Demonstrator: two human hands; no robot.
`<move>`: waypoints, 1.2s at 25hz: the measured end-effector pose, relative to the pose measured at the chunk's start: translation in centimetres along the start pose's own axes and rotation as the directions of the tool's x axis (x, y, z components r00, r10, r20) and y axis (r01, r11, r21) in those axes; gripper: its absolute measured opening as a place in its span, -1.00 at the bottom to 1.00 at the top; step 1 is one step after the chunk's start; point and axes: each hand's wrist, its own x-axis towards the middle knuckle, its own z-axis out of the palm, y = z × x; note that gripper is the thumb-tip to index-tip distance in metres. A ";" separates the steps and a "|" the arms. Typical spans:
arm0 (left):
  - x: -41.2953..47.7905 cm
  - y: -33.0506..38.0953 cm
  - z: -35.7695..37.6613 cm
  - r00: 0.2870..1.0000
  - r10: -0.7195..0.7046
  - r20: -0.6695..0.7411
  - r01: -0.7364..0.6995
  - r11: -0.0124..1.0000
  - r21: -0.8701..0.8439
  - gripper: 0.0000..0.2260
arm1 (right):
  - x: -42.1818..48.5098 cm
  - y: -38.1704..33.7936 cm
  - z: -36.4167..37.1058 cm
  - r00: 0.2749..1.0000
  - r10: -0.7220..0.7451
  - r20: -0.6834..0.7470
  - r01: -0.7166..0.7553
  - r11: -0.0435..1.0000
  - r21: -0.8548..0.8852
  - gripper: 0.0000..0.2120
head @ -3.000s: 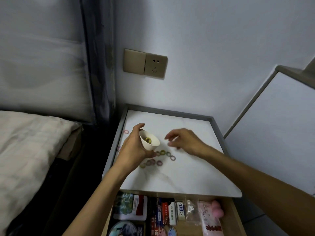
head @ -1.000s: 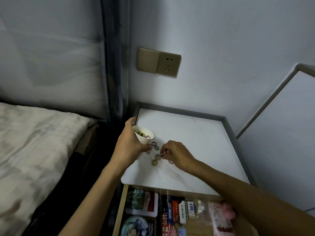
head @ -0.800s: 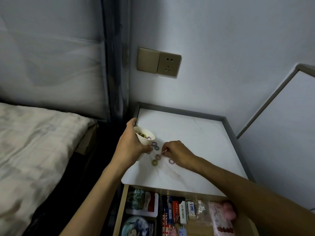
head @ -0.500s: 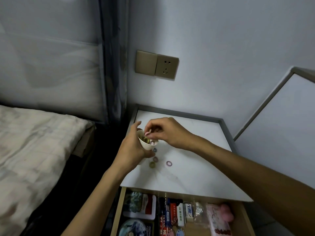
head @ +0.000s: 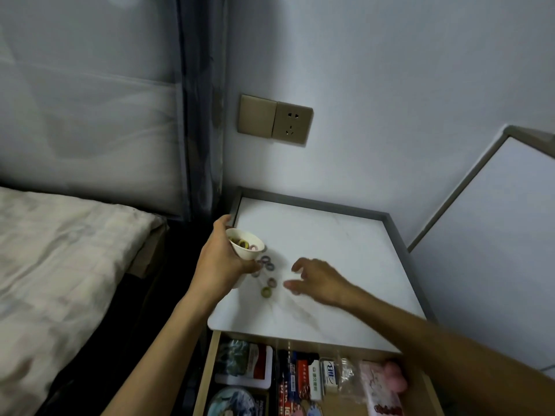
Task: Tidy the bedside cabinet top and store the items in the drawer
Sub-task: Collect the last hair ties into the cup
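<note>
Hands over the left half of the top (head: 330,241). Grip: left hand (head: 219,262) is wrapped round a small white cup (head: 244,249), thumb at the far rim, fingers under the near side. The cup is tilted to the right, just above the top's left edge. A yellow ring and a pink one show inside it; the rest is unclear.

Other side: right hand (head: 318,280) is loose, fingers spread and lightly bent, with nothing seen in it. It is blurred, low over the top, just right of the bands (head: 266,292).

The bands are small rings lying flat between the two hands: dark bluish ones touching just below the cup, a pinkish one, and an olive one nearest the front.

Surface: white and marble-like with faint grey veins. A grey rim (head: 309,203) runs along the left, back and right.

Below the front edge the drawer (head: 207,373) stands pulled out, with wooden sides. It is packed with a round tin (head: 232,402), red and white packets and a clear bag (head: 345,376). The labels are too small to read.

Room: pale wall (head: 390,85) behind. A brass-coloured switch (head: 256,115) and socket (head: 292,124) sit above the back left corner. A dark curtain (head: 201,100) hangs left of the cabinet. A bed (head: 60,250) with a pale crumpled sheet lies further left. A white grey-edged panel (head: 495,235) is at the right.
</note>
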 end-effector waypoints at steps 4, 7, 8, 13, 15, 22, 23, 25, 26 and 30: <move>0.4 -0.4 -1.0 0.998 -0.014 -0.067 0.014 1.000 -0.012 -0.04 | 0.4 -1.8 4.1 0.999 0.013 -0.047 -0.009 0.996 0.091 -0.38; 0.5 -0.5 -1.5 0.997 -0.021 -0.077 0.020 1.000 -0.015 -0.03 | 1.4 -3.4 4.9 0.990 -0.041 -0.134 0.041 0.999 -0.005 -0.52; 0.6 -0.5 -1.5 0.996 -0.023 -0.081 0.022 1.000 -0.017 -0.03 | 1.6 -3.7 5.0 0.988 -0.061 -0.145 0.059 0.998 -0.017 -0.60; 0.9 -0.6 -1.5 0.998 -0.016 -0.067 0.016 1.000 -0.002 -0.01 | 2.4 -2.9 4.1 0.982 -0.107 -0.155 0.096 0.993 -0.072 -0.87; 0.8 -0.6 -1.4 0.998 -0.022 -0.055 0.022 1.000 0.001 -0.01 | 2.5 -2.5 3.2 0.990 -0.076 -0.118 0.069 0.996 -0.062 -0.84; 0.6 -0.7 -1.2 1.000 -0.009 0.000 0.009 1.000 0.017 0.00 | 2.5 -5.7 -4.3 0.950 -0.103 -0.296 0.248 0.826 0.507 -0.93; 0.6 -0.7 -1.1 1.000 -0.007 0.008 0.007 1.000 0.018 0.01 | 2.5 -6.7 -5.2 0.940 -0.169 -0.295 0.314 0.769 0.557 -0.93; 0.6 -0.5 -1.1 1.000 0.009 0.017 -0.009 1.000 0.010 0.02 | 2.5 -8.6 -6.2 0.910 -0.350 -0.224 0.415 0.740 0.529 -0.89; 0.6 -0.5 -1.1 1.000 0.019 0.019 -0.019 1.000 0.002 0.02 | 2.5 -9.4 -6.2 0.888 -0.430 -0.161 0.453 0.764 0.459 -0.84; 0.7 -0.6 -1.4 1.000 0.024 -0.015 -0.025 0.998 -0.062 -0.03 | 3.5 -10.2 -5.9 0.840 -0.530 -0.115 0.531 0.759 0.377 -0.75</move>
